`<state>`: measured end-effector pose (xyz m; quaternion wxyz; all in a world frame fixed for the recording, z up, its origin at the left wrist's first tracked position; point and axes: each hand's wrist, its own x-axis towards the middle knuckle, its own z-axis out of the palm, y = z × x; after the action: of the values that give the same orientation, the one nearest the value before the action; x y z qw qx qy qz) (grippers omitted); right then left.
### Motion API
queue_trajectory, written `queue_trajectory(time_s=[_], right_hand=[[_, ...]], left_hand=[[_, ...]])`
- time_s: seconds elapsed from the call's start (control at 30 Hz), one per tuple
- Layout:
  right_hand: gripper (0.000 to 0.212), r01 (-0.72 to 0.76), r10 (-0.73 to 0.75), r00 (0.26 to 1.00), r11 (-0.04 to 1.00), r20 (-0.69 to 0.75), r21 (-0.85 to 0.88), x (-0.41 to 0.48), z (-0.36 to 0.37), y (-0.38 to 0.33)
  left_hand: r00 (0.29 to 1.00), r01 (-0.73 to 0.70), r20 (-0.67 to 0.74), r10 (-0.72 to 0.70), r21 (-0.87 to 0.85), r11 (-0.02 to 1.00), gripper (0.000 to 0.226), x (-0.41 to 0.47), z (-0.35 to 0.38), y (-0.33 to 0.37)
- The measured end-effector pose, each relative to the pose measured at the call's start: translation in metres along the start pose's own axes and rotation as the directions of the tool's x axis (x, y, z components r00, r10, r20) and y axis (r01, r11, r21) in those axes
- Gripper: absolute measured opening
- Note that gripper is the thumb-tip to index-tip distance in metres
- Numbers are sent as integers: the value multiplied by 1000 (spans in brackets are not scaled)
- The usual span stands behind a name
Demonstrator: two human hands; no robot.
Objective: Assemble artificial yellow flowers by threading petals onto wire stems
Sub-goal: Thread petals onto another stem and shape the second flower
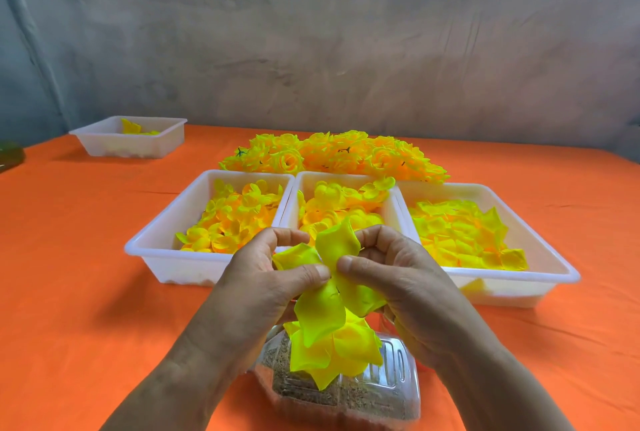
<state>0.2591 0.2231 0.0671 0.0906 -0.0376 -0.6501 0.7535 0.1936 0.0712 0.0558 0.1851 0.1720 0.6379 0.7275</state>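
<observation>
1. At the middle of the counter's (pixel 86 257) near edge, a person's left hand (pixel 263 280) and right hand (pixel 401 278) meet on a yellow petal layer (pixel 337 243). Each grip is clamped on it, with thumb and forefinger pinching the fabric close to its centre and the two thumbs almost touching.
2. The petal layer is held in the air just above a half-built flower (pixel 332 344). That flower's larger petals fan out below the hands, over a clear plastic box (pixel 391 378) of brown granules at the near edge.
3. The wire stem is hidden behind petals and fingers. Whether its tip has entered the layer's centre cannot be told.
4. The step in hand appears to be seating this layer on the stem. It is best done with the pinch close to the centre hole, so the soft fabric does not buckle. The layer should then slide straight down until it nests on the petals beneath, turned so its petals fall over the gaps in the row below.
5. A left tray (pixel 180 269), a middle tray (pixel 311 177) and a right tray (pixel 512 288), all white and holding loose petals, stand side by side across the counter's middle. A heap of finished flowers (pixel 332 153) lies behind them toward the far edge, and a smaller tray (pixel 128 148) sits near the far left corner.
</observation>
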Motion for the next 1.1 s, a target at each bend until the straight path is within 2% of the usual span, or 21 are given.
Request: queue_trajectory(time_s=[0.1, 0.3, 0.47, 0.73, 1.1], right_hand=[[25, -20, 19, 999, 999, -31, -31, 1, -1, 2], [26, -27, 29, 998, 999, -50, 31, 2, 1, 5], [32, -52, 52, 996, 999, -66, -5, 6, -3, 9], [37, -84, 85, 996, 996, -40, 31, 8, -5, 12], [36, -69, 69, 998, 997, 4, 39, 6, -6, 11]], left_hand=[[1000, 10, -19, -10, -8, 1000, 52, 2, 0, -2], [999, 14, -43, -14, -21, 1000, 45, 7, 0, -2], [999, 47, -23, -48, -47, 998, 38, 8, 0, -3], [997, 75, 3, -75, -65, 995, 37, 6, 2, -3], [999, 40, -11, -41, -95, 995, 41, -1, 4, 0]])
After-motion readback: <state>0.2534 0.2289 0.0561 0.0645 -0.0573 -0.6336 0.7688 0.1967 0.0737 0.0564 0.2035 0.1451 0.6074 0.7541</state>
